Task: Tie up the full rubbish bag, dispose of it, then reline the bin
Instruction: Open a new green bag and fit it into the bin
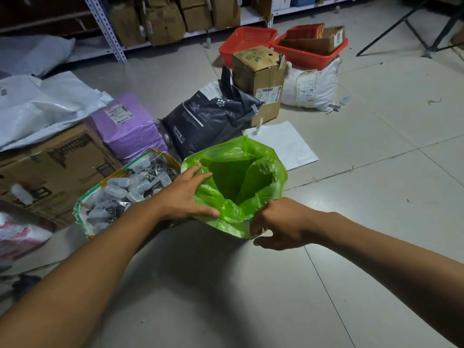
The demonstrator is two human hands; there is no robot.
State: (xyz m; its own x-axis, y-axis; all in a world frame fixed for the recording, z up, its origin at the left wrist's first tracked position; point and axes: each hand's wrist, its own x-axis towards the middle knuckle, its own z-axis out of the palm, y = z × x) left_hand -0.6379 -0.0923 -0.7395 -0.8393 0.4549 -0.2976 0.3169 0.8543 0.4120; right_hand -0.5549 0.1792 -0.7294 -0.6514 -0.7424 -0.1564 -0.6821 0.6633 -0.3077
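Translucent green plastic bin liner [241, 156], mouth open, draped over the rim of a bin hidden beneath it, standing on the pale tiled floor [376, 146] near the middle of the view. Left hand [187, 194] laid against the liner's left rim, fingers straight and spread, fingertips over the edge, thumb pressing the film at the near side. Right hand [278, 223] at the liner's near right edge, fingers curled and pinching the folded-over green film. Inside the liner, only creased green plastic visible. Just left of the liner and touching it, an open woven sack with green trim [82, 209] filled with small clear plastic cases and metal clips. Behind the sack, a lilac plastic-wrapped parcel [128, 129] resting against a flattened brown cardboard carton [50, 169]. Behind the liner, a dark grey pouch with a paw-print motif [208, 119] leaning on an upright brown cardboard box [258, 79]; a flat white mailer [286, 144] on the floor just beside the liner's far right. Further back, two red plastic baskets [247, 40] and a white woven bag [311, 86].
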